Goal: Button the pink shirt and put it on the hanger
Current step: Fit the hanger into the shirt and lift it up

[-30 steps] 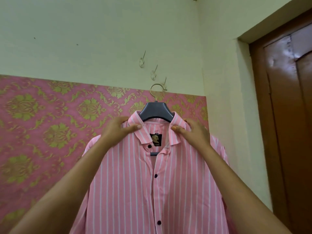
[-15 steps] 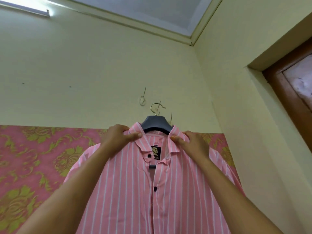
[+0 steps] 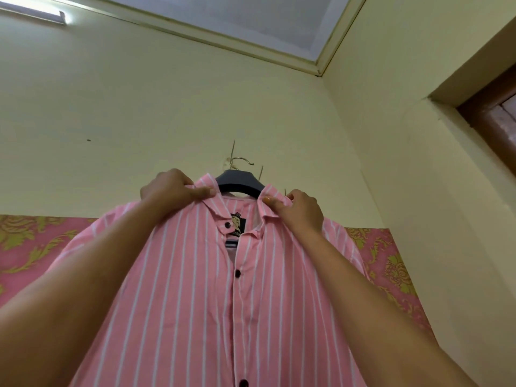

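A pink shirt [image 3: 195, 289] with white stripes and dark buttons hangs on a dark hanger [image 3: 240, 184], raised high against the wall. The front is buttoned below the collar; the top button is undone. My left hand [image 3: 170, 191] pinches the left side of the collar. On the right side of the collar my right hand [image 3: 300, 212] has the same grip. The hanger's metal hook [image 3: 240, 161] is level with the leftmost wall hook [image 3: 232, 155]; whether it rests on it I cannot tell.
Two more small wall hooks [image 3: 262, 171] stick out of the pale green wall to the right of the first. Pink floral wallpaper [image 3: 33, 247] covers the lower wall. A brown door [image 3: 499, 113] stands at the right, and a tube light [image 3: 33, 11] at top left.
Both hands have lifted the shirt and hanger upward along the wall toward the hooks. My view has tilted up, so the ceiling now shows and the door has slid to the edge.
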Demonstrator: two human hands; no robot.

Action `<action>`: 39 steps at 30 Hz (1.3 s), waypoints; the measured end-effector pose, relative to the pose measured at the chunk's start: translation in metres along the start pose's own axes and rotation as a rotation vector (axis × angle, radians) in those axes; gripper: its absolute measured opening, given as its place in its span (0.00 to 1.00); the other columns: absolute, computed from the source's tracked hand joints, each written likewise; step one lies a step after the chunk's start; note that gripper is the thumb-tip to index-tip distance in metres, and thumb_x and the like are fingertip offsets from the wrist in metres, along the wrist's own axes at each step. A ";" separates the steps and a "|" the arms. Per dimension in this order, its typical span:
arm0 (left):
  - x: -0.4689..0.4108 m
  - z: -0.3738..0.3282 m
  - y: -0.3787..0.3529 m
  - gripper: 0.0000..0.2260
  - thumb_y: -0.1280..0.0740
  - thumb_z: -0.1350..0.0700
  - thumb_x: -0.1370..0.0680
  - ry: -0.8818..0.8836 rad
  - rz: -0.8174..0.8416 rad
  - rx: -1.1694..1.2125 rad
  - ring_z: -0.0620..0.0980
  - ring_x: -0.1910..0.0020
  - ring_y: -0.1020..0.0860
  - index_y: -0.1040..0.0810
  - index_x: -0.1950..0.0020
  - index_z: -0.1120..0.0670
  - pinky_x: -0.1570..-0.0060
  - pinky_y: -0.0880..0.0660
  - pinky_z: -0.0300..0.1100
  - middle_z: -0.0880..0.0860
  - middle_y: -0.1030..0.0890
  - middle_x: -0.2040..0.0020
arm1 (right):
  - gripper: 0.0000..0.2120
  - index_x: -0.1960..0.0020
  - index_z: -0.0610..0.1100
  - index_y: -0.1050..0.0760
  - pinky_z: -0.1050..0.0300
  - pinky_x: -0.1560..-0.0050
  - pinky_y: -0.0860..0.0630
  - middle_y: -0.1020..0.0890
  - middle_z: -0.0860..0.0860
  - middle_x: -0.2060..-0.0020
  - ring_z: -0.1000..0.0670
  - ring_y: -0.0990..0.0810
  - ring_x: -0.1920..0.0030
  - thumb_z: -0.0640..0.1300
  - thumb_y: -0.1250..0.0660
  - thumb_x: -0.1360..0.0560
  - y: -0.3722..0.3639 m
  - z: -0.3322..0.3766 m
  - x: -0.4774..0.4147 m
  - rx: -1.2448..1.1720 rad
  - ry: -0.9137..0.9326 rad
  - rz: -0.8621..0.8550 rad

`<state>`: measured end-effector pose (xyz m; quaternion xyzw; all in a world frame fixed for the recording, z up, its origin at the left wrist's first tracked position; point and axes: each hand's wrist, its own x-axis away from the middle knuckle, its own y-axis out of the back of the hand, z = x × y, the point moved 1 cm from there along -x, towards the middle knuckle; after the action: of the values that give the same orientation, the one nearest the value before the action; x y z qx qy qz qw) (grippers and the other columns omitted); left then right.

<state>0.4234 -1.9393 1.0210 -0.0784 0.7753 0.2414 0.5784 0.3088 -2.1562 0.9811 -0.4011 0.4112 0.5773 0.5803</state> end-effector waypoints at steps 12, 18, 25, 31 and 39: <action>-0.004 -0.024 -0.032 0.24 0.31 0.35 0.34 -0.024 0.067 -0.011 0.53 0.65 0.29 0.31 0.75 0.53 0.63 0.36 0.41 0.52 0.29 0.72 | 0.27 0.60 0.41 0.32 0.55 0.65 0.36 0.26 0.48 0.64 0.46 0.29 0.64 0.67 0.35 0.33 0.005 -0.043 0.001 0.004 -0.047 -0.031; 0.016 -0.016 -0.052 0.26 0.31 0.35 0.33 -0.025 0.093 0.009 0.52 0.68 0.29 0.35 0.75 0.54 0.67 0.39 0.41 0.52 0.30 0.73 | 0.28 0.56 0.41 0.28 0.55 0.64 0.36 0.25 0.49 0.63 0.46 0.28 0.62 0.68 0.36 0.33 0.002 -0.060 0.020 0.037 -0.052 -0.004; 0.028 -0.011 -0.062 0.25 0.34 0.33 0.32 -0.052 0.013 -0.063 0.54 0.64 0.26 0.32 0.72 0.54 0.67 0.37 0.41 0.53 0.25 0.68 | 0.29 0.46 0.41 0.28 0.52 0.57 0.31 0.19 0.44 0.51 0.41 0.23 0.49 0.66 0.38 0.30 -0.015 -0.074 0.028 0.034 -0.037 0.029; 0.035 -0.012 -0.064 0.23 0.36 0.35 0.30 -0.122 -0.063 -0.145 0.58 0.48 0.25 0.22 0.47 0.52 0.57 0.33 0.45 0.56 0.20 0.46 | 0.26 0.44 0.40 0.26 0.53 0.55 0.30 0.19 0.44 0.49 0.42 0.22 0.48 0.62 0.35 0.30 -0.018 -0.077 0.034 -0.053 0.000 0.000; 0.065 -0.007 -0.075 0.25 0.38 0.41 0.25 -0.245 -0.135 -0.155 0.59 0.35 0.31 0.34 0.31 0.49 0.36 0.38 0.54 0.57 0.30 0.32 | 0.36 0.30 0.43 0.37 0.48 0.31 0.38 0.32 0.44 0.30 0.45 0.35 0.30 0.65 0.37 0.29 -0.002 -0.069 0.068 0.060 0.081 0.030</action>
<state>0.4267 -1.9974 0.9405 -0.1447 0.6710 0.2690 0.6756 0.3098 -2.1980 0.8932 -0.4002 0.4576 0.5567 0.5662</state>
